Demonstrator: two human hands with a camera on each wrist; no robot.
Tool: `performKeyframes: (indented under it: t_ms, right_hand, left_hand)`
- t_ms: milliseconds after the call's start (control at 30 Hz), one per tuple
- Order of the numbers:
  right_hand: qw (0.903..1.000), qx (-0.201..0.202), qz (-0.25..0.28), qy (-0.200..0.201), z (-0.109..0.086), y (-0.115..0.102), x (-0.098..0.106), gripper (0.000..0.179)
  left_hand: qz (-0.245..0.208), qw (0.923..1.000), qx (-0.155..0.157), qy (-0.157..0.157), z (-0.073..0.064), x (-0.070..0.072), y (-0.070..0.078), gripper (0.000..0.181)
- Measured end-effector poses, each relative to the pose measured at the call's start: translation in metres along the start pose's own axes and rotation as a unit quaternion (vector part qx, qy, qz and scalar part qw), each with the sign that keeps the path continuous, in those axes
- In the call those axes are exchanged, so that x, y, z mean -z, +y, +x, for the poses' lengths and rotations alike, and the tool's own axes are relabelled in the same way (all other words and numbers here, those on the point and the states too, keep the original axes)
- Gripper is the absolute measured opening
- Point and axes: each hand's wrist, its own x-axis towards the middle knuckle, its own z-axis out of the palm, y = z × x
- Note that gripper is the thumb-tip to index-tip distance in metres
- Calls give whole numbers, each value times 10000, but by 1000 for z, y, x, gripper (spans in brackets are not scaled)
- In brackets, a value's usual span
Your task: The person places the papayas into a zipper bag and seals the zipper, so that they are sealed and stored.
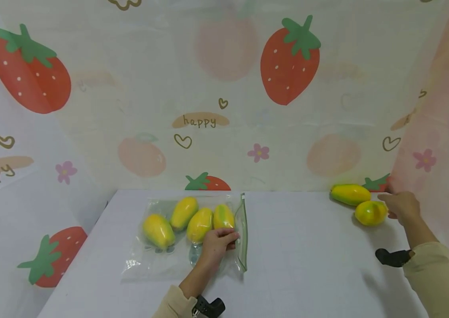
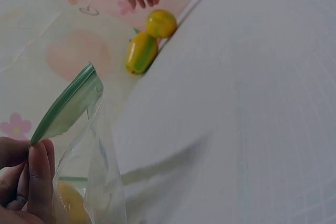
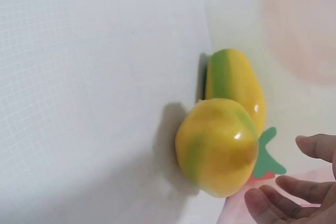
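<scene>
The bag (image 1: 135, 267) is laid flat on the white table (image 1: 296, 251), left of the middle, with its green seal (image 1: 242, 238) turned to the right. Four yellow-green fruits are held inside it: a left one (image 1: 158, 232), a back one (image 1: 184, 213), a middle one (image 1: 199, 225) and a right one (image 1: 223, 215), nearest the seal. The bag's edge is pinched by the left hand (image 1: 213, 248) between thumb and fingers; in the left wrist view the green strip is seen raised at the fingertips, and a second green edge is seen lower down.

Two more fruits are placed at the far right of the table. The long fruit (image 1: 350, 194) is set close to the patterned backdrop (image 1: 228, 57), and the round-looking fruit (image 1: 370, 213) is seen end-on, nearer and to its right. Whether these two touch cannot be told. The round-looking fruit is approached from the right side by the right hand (image 1: 405, 210); nothing is gripped, the fingers being parted and slightly bent, just beside the fruit, with a gap shown in the right wrist view.
</scene>
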Motion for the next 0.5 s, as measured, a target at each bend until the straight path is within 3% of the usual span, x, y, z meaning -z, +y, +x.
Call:
performKeyframes:
  t_ms: [300, 500]
  right_hand:
    - [9988, -410, -137, -241, 4, 5, -10, 80]
    - [9985, -167, -505, -133, 6, 9, -20, 71]
  left_hand:
    - [52, 10000, 56, 18, 0, -1, 2, 25]
    - [22, 10000, 5, 13, -2, -1, 1, 27]
